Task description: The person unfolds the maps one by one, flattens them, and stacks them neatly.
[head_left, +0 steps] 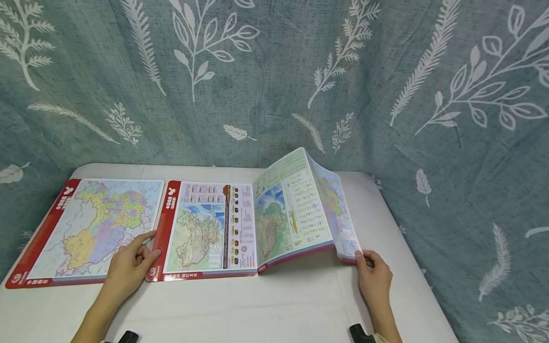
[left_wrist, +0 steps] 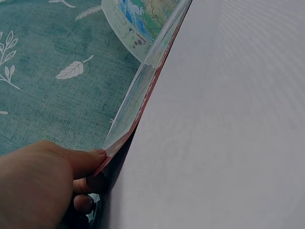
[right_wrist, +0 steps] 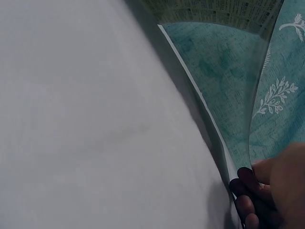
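A folding map sheet with a red left border (head_left: 195, 228) lies on the table, its right-hand panels (head_left: 291, 205) raised in a peak. My left hand (head_left: 130, 264) pinches the sheet's red left edge; in the left wrist view, the thumb (left_wrist: 88, 160) is on top and fingers curl beneath. At the far right, my right hand (head_left: 375, 276) pinches the lower corner of the outermost panel (head_left: 336, 209). The right wrist view has those fingers (right_wrist: 245, 205) around the panel's thin edge. Under the peak, part of the sheet's back is hidden.
Another map with a red border (head_left: 103, 228) lies flat at the left, close beside the folding one and my left hand. A white cloth covers the table (head_left: 257, 309). Behind and to the right hangs a green leaf-patterned curtain (head_left: 266, 85).
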{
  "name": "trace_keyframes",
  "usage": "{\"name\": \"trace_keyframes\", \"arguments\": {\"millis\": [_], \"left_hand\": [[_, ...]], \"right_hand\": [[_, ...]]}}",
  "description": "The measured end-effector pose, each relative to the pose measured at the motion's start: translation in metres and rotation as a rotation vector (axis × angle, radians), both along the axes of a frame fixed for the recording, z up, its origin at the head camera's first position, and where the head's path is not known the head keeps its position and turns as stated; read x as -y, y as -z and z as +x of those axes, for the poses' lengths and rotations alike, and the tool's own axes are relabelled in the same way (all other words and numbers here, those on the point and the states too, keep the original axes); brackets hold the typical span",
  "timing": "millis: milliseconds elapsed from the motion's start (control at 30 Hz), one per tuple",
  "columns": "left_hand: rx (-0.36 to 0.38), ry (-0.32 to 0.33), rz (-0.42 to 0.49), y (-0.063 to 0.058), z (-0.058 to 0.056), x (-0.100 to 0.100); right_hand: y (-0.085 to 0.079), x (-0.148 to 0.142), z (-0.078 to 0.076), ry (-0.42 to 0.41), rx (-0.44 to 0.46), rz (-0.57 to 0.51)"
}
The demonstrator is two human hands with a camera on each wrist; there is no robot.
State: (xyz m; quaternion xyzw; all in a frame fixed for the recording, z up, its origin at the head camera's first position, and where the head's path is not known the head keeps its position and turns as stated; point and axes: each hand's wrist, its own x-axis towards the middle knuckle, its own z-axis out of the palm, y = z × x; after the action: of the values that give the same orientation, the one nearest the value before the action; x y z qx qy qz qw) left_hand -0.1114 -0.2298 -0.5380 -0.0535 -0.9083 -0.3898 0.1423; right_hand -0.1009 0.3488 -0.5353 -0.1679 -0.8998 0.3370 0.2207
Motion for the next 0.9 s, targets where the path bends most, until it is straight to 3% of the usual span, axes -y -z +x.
{"name": "trace_keyframes", "arguments": {"millis": [900], "left_hand": [[0.024,-0.003,-0.005,-0.001,0.000,0.002]], "right_hand": [[0.004,-0.049,-0.006,0.091,0.036,0.031]]}}
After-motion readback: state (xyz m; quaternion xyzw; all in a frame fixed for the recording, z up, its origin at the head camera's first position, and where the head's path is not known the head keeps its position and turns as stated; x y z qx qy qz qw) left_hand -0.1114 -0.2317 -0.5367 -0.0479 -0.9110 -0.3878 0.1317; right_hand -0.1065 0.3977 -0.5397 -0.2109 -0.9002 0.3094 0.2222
